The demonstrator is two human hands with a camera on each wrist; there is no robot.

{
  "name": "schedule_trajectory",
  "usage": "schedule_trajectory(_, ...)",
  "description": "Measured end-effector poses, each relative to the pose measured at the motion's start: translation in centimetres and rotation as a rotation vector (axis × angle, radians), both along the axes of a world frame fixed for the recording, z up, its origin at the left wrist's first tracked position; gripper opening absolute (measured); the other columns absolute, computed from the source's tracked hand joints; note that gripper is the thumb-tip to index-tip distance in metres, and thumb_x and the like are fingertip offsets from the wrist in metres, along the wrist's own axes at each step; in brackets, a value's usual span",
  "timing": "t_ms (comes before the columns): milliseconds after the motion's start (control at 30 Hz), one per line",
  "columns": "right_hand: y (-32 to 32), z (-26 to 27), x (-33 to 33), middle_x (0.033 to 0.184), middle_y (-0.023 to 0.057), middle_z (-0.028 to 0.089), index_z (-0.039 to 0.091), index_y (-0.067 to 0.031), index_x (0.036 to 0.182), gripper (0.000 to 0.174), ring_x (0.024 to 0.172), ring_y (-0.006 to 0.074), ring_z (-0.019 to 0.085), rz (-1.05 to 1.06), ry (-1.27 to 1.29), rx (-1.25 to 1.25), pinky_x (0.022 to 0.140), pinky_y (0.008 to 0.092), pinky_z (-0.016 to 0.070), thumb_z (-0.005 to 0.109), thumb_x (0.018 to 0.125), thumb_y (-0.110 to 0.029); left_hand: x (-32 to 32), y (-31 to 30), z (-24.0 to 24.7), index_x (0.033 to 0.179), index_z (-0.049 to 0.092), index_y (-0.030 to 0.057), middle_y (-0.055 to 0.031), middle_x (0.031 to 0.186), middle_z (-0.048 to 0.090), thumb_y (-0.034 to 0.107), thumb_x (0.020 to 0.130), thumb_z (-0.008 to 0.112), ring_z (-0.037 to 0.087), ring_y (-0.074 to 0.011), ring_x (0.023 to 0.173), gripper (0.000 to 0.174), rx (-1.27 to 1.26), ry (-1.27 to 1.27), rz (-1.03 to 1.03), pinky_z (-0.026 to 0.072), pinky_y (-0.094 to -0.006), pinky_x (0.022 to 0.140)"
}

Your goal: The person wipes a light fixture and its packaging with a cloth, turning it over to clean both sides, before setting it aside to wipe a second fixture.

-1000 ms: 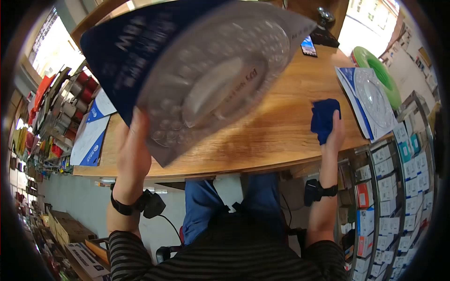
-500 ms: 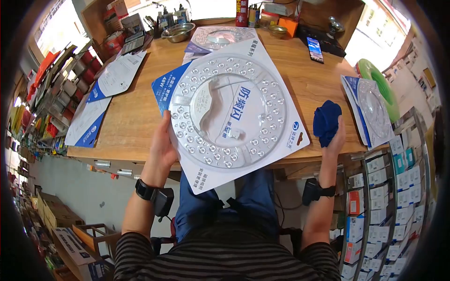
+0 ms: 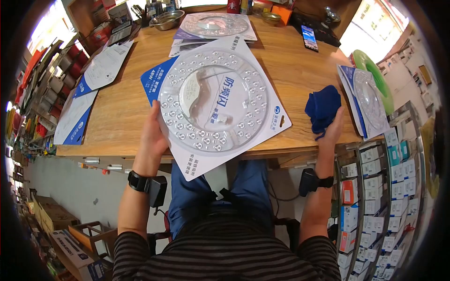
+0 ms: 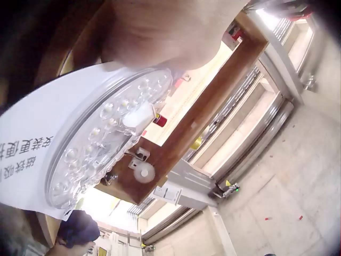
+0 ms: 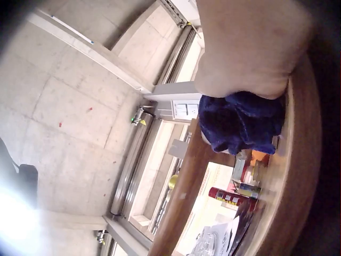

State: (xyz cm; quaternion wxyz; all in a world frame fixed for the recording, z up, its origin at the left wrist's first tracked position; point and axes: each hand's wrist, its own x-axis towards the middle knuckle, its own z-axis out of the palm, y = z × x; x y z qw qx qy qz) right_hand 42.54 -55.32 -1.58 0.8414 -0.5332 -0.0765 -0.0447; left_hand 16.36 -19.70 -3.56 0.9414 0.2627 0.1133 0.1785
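A square white and blue card package [image 3: 276,100] with a clear ring of round lenses is tilted over the front of the desk in the head view. My left hand [image 3: 153,133] grips its left edge; the fingers behind it are hidden. The same package [image 4: 32,128] and the left hand [image 4: 165,37] fill the upper left of the left wrist view. At the right, my right hand [image 3: 333,126] holds a bunched dark blue cloth [image 3: 322,107] by the desk's front edge. In the right wrist view the cloth [image 5: 240,125] hangs below the hand [image 5: 250,53].
Similar packages lie at the back [image 3: 215,25], on the left [image 3: 105,68] and at the right edge [image 3: 365,100]. A phone [image 3: 309,38], a metal bowl [image 3: 167,20] and a green coil [image 3: 375,77] are around the wooden desk [image 3: 290,70].
The package has swung from a raised, steep pose near the camera to lie lower with its front showing, then shifted slightly in view. The right hand still holds the cloth.
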Motion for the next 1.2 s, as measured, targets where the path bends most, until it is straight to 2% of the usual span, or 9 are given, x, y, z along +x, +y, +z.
schedule_trajectory(233,-0.2,-0.9,0.6,0.111,0.014,0.063,0.056,0.0097,0.119,0.057,0.092,0.0204,0.062,-0.194,-0.063,-0.227,0.086,0.0298,0.0481,0.044,0.1,-0.043,0.0,0.2,0.4,0.13,0.046,-0.0012,-0.0177,0.129,0.056,0.034,0.101,0.043,0.056,-0.0305,0.116,0.045,0.004,0.203,0.012,0.0451,-0.044,0.101)
schedule_trajectory(500,0.4,0.1,0.3,0.108,0.0128,0.065,0.06,0.0099,0.115,0.054,0.095,0.0195,0.062,0.078,0.021,-0.115,0.087,0.0286,0.0467,0.047,0.099,-0.04,1.1,-2.3,2.4,0.131,0.045,-0.0004,-0.0182,0.129,0.054,0.037,0.102,0.039,0.054,-0.0318,0.116,0.048,-0.004,0.252,0.174,0.0435,-0.0455,0.102)
schedule_trajectory(667,1.7,0.8,0.6,0.105,0.0175,0.064,0.064,0.0036,0.108,0.035,0.097,0.0298,0.06,-0.12,-0.427,-0.897,0.09,0.0335,0.043,0.049,0.099,-0.027,1.3,-2.7,1.9,0.134,0.043,0.0011,-0.0158,0.131,0.053,0.042,0.102,0.035,0.054,-0.0302,0.118,0.053,0.037,0.285,0.192,0.0432,-0.0428,0.102)
schedule_trajectory(767,2.3,4.6,-1.2,0.095,0.0143,0.065,0.065,0.0027,0.1,0.031,0.085,0.0308,0.061,-0.357,-0.888,-0.939,0.081,0.0358,0.0461,0.054,0.095,-0.026,1.3,-1.4,0.2,0.131,0.048,0.0023,-0.0155,0.129,0.056,0.042,0.1,0.042,0.057,-0.0289,0.115,0.051,0.018,0.214,0.158,0.0444,-0.0439,0.101)
schedule_trajectory(867,2.6,6.3,-1.4,0.085,0.0116,0.066,0.066,0.0026,0.093,0.033,0.077,0.026,0.062,-0.294,-0.626,-1.255,0.075,0.0343,0.0473,0.055,0.096,-0.028,1.3,-1.6,0.1,0.131,0.047,0.0021,-0.0161,0.129,0.056,0.043,0.1,0.041,0.057,-0.0294,0.115,0.052,0.007,0.211,0.159,0.0448,-0.0448,0.101)
schedule_trajectory(900,2.3,6.1,-0.7,0.085,0.0116,0.066,0.066,0.0026,0.093,0.033,0.077,0.026,0.062,-0.303,-0.617,-1.257,0.075,0.0343,0.0473,0.055,0.096,-0.028,1.4,-1.5,0.3,0.132,0.047,0.002,-0.0164,0.129,0.056,0.043,0.1,0.041,0.057,-0.0297,0.115,0.052,0.003,0.225,0.163,0.045,-0.0451,0.101)
schedule_trajectory(1000,2.9,7.7,-0.8,0.067,0.0076,0.056,0.061,0.0057,0.08,0.046,0.067,0.0156,0.054,-0.029,-0.108,-0.403,0.063,0.033,0.0449,0.052,0.098,-0.036,1.4,-1.6,0.3,0.132,0.046,0.0019,-0.0171,0.129,0.056,0.043,0.101,0.04,0.056,-0.0304,0.116,0.052,0.038,0.217,0.179,0.0455,-0.0454,0.1)
schedule_trajectory(1100,3.6,5.9,0.5,0.069,0.0082,0.057,0.061,0.0062,0.082,0.046,0.066,0.0162,0.053,-0.149,-0.46,-0.749,0.064,0.0323,0.0443,0.052,0.098,-0.036,1.3,-1.9,0.4,0.133,0.045,0.0017,-0.0175,0.13,0.055,0.042,0.101,0.039,0.056,-0.0308,0.116,0.052,0.032,0.199,0.177,0.0458,-0.0451,0.1)
schedule_trajectory(1200,5.5,3.4,-0.9,0.092,0.0128,0.069,0.066,0.003,0.103,0.035,0.087,0.0184,0.062,0.134,-0.471,-0.798,0.081,0.0306,0.0474,0.055,0.096,-0.03,1.3,-2.3,1.1,0.134,0.043,0.0001,-0.0163,0.131,0.054,0.042,0.103,0.034,0.055,-0.0298,0.117,0.054,0.023,0.212,0.179,0.0452,-0.0428,0.1)
